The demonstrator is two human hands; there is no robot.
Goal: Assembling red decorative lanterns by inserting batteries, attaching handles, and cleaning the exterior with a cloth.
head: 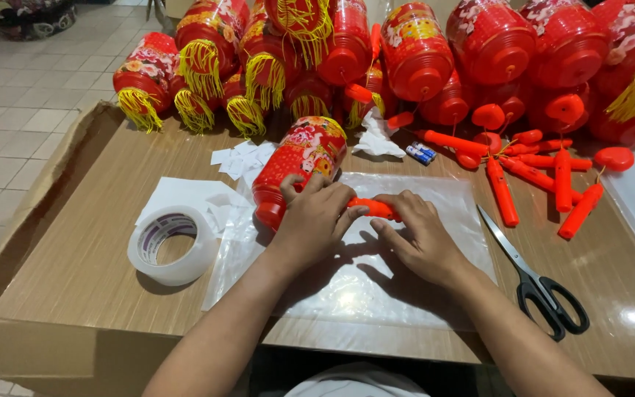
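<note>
Two hands, left hand (316, 217) and right hand (419, 239), each grip closed on a glossy orange plastic stick (370, 208).

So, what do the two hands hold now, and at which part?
Both hands grip an orange-red stick handle: the left hand at its left end, the right hand at its right end. The left fingers also touch the red lantern.

Tape roll (173, 245) left, scissors (542, 283) right, lantern pile (435, 59) behind, maybe batteries (421, 153).

Both forearms are bare, no sleeves, rings or watch; a white garment shows below.
</note>
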